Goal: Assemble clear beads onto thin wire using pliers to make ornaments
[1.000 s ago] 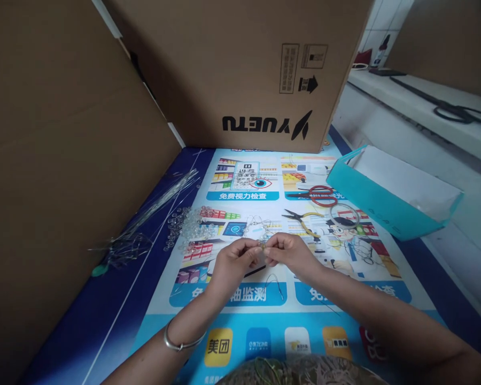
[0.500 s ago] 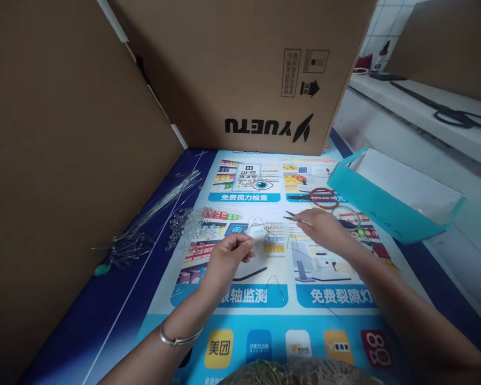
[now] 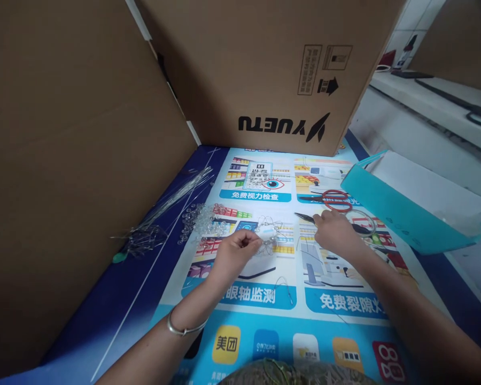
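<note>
Between thumb and fingers, my left hand [image 3: 237, 252] pinches a small wire-and-bead piece [image 3: 269, 231] with a whitish middle and thin wires looping out around it. My right hand [image 3: 336, 232] is closed around a pair of needle-nose pliers [image 3: 305, 217]. Their dark, pointed jaws are together and point left, apart from the beadwork; the palm covers most of the handles. Red-handled scissors [image 3: 336, 200] lie just beyond that hand. A pile of clear beads [image 3: 203, 220] is spread to the left of my left hand.
Left of the beads lies a bundle of thin wires [image 3: 184, 187] beside a tangle of wire pieces [image 3: 144, 239]. A turquoise box [image 3: 409, 214] stands open at the right. Large cardboard panels [image 3: 264, 69] wall off the back and left. Loose wire bits [image 3: 284, 286] lie in front.
The pliers' jaws have gone from apart to together, and my right hand has drawn slightly right. My left hand still holds the beadwork. The whole view has shifted.
</note>
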Demonstrator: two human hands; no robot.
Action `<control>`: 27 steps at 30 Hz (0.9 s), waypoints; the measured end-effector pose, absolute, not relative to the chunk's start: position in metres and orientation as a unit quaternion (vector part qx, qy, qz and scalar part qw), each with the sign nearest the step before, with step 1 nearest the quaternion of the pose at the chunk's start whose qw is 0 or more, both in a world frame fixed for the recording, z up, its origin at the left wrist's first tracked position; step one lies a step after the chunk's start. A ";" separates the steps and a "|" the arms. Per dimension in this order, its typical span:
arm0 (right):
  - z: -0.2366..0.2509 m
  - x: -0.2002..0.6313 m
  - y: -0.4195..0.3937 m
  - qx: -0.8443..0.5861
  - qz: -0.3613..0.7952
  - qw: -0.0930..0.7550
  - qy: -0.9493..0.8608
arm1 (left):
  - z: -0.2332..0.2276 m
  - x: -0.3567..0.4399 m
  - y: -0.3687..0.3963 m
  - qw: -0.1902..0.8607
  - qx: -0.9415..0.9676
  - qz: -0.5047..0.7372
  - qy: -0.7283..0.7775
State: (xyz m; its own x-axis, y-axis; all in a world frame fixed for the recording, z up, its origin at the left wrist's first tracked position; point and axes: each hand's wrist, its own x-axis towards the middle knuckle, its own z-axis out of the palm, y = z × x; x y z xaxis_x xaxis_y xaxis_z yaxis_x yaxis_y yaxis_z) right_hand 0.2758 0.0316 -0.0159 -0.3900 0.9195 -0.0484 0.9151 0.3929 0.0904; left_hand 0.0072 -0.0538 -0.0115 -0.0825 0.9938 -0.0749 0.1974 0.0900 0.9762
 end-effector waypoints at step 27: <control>0.005 0.243 -0.015 0.273 0.200 -0.182 0.923 | -0.001 0.001 -0.053 0.566 0.467 0.448 0.511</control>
State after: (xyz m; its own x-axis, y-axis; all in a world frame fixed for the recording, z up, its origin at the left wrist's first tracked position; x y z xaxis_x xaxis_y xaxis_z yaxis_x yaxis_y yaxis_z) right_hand 0.2430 -0.0149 0.0048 -0.7848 0.4311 0.4452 0.5766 0.7712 0.2698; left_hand 0.0006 -0.0529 -0.0007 0.0769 0.9841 -0.1599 -0.0289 0.1625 0.9863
